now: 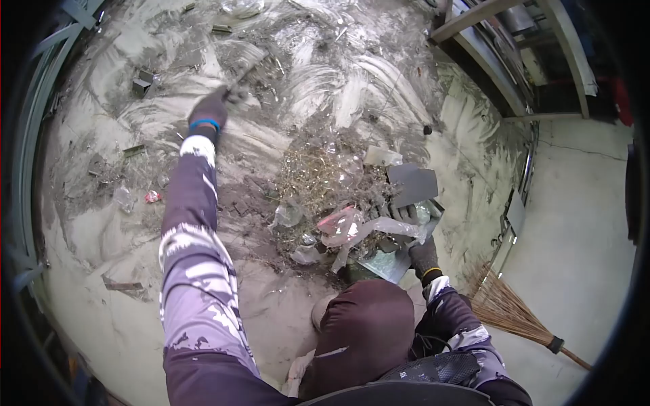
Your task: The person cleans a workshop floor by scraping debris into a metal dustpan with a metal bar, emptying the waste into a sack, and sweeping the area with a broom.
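My left hand (211, 110), in a dark glove with a blue wristband, reaches far forward over the dusty floor. Its fingers blur into the grey debris, so their grip is unclear. Close by my knee, my right hand (424, 257), gloved with a yellow band, is closed at the near right edge of a heap of rubbish (318, 172). What it grips is hidden. Beside it lie a pale green translucent piece (386, 264) and a crumpled clear plastic strip (389, 227). A flat dark grey piece (413, 184) and a pink-and-clear wrapper (340, 225) rest on the heap.
A straw broom (514, 308) lies at the right. Wooden frames (487, 61) stand at the upper right, and a metal frame (24, 135) runs along the left. Scattered on the floor are a small dark box (142, 83), a red wrapper (152, 197) and a flat strip (123, 285).
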{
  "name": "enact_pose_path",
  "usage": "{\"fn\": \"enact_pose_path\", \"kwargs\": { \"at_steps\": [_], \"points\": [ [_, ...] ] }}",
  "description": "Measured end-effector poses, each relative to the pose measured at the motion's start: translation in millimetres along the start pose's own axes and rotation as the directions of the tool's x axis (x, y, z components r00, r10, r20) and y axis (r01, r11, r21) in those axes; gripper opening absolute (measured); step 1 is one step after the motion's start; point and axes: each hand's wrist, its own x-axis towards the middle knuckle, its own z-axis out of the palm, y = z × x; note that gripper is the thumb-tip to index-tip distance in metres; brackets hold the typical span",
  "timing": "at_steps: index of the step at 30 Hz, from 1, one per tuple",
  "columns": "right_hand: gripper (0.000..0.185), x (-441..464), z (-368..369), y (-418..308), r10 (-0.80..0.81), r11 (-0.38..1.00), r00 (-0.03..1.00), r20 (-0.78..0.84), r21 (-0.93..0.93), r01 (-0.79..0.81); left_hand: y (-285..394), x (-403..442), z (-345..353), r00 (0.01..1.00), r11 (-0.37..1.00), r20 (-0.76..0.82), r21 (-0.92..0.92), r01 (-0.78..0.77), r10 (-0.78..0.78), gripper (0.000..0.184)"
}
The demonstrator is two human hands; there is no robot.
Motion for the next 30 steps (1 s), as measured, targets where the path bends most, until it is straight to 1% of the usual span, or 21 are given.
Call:
{"fn": "enact_pose_path", "kwargs": {
  "at_steps": [1, 3, 4, 5, 7, 8, 10, 11, 13, 15, 18, 19, 20, 21, 23, 24, 25, 27, 28, 29, 30],
  "points": [
    [0.045, 3, 3, 0, 0.002, 1.000, 1.000, 0.008, 0.009, -0.002, -2, -12, 17, 0.999, 0.998, -0.012, 0.036, -0.048, 0.048, 0.039],
    [0.044, 11, 7, 5, -0.030, 0.998, 0.999, 0.014, 0.060, 0.029, 40, -78, 12, 0.987, 0.994, 0.135, 0.088, 0.070, -0.082, 0.031],
    [0.044, 15, 11, 9, -0.025, 0.997, 0.999, 0.022, 0.068, 0.024, 32, -96, 38, 0.994, 0.995, 0.111, 0.104, -0.001, -0.010, 0.030],
    [0.045, 21, 16, 14, -0.061, 0.998, 0.998, 0.004, 0.010, 0.061, 44, -130, 45, 0.986, 0.996, 0.162, 0.078, 0.038, -0.051, 0.028],
    [0.046, 33, 33, 28, -0.088, 0.996, 0.996, 0.003, -0.035, 0.088, 56, -189, 73, 0.990, 0.997, 0.121, 0.015, -0.081, 0.079, 0.031],
    [0.050, 38, 43, 37, -0.094, 0.995, 0.996, -0.015, 0.015, 0.094, 61, -208, 92, 0.975, 1.000, 0.221, -0.018, 0.022, -0.018, 0.039],
    [0.060, 45, 55, 45, -0.034, 0.998, 0.999, -0.037, 0.046, 0.036, 67, -242, 126, 0.976, 1.000, 0.217, -0.016, 0.007, -0.003, 0.038],
    [0.060, 45, 57, 48, -0.024, 0.999, 0.999, -0.030, 0.047, 0.026, 67, -249, 139, 0.974, 1.000, 0.225, -0.008, 0.009, -0.007, 0.038],
    [0.062, 48, 57, 52, 0.032, 0.995, 0.999, -0.023, 0.090, -0.030, 71, -254, 148, 0.985, 0.987, 0.159, -0.156, -0.043, 0.068, 0.049],
    [0.060, 50, 54, 58, 0.013, 0.996, 0.999, -0.034, 0.090, -0.010, 77, -252, 142, 0.975, 0.989, 0.212, -0.139, -0.042, 0.071, 0.050],
    [0.085, 38, 39, 30, -0.004, 0.995, 0.996, 0.092, 0.095, -0.005, 84, -252, 138, 0.936, 0.994, 0.351, -0.106, 0.025, 0.014, 0.050],
    [0.083, 36, 37, 29, 0.008, 0.994, 0.997, 0.080, 0.104, -0.017, 74, -255, 158, 0.975, 0.981, 0.139, -0.116, -0.157, 0.172, 0.048],
    [0.080, 28, 30, 23, 0.007, 0.996, 0.995, 0.098, 0.086, -0.016, 71, -269, 173, 0.945, 0.940, -0.064, -0.096, -0.326, 0.321, 0.045],
    [0.078, 27, 25, 12, -0.008, 0.997, 0.993, 0.116, 0.074, 0.000, 82, -274, 172, 0.944, 0.937, -0.049, -0.114, -0.330, 0.327, 0.045],
    [0.053, 34, 38, 34, -0.139, 0.989, 0.990, -0.012, 0.044, 0.140, 109, -282, 145, 0.966, 0.952, 0.088, -0.217, -0.218, 0.241, 0.039],
    [0.049, 30, 38, 31, -0.114, 0.978, 0.993, 0.014, 0.177, 0.110, 125, -287, 132, 0.962, 0.973, 0.166, -0.126, -0.195, 0.215, 0.033],
    [0.049, 32, 34, 35, -0.117, 0.978, 0.993, 0.016, 0.176, 0.113, 127, -290, 136, 0.963, 0.973, 0.164, -0.126, -0.192, 0.211, 0.033],
    [0.039, 40, 26, 48, -0.028, 0.927, 0.919, 0.393, 0.355, -0.124, 129, -297, 153, 0.953, 0.956, 0.103, -0.101, -0.275, 0.285, 0.034],
    [0.034, 39, 25, 52, -0.076, 0.967, 0.931, 0.357, 0.253, -0.018, 134, -303, 154, 0.955, 0.958, 0.099, -0.095, -0.270, 0.279, 0.034],
    [0.034, 42, 22, 55, -0.089, 0.965, 0.927, 0.364, 0.262, -0.010, 140, -305, 153, 0.953, 0.963, 0.145, -0.002, -0.268, 0.265, 0.033],
    [0.033, 43, 17, 60, -0.413, 0.838, 0.818, 0.401, -0.185, 0.514, 143, -306, 152, 0.949, 0.957, 0.193, 0.096, -0.272, 0.250, 0.032]
  ]
}}
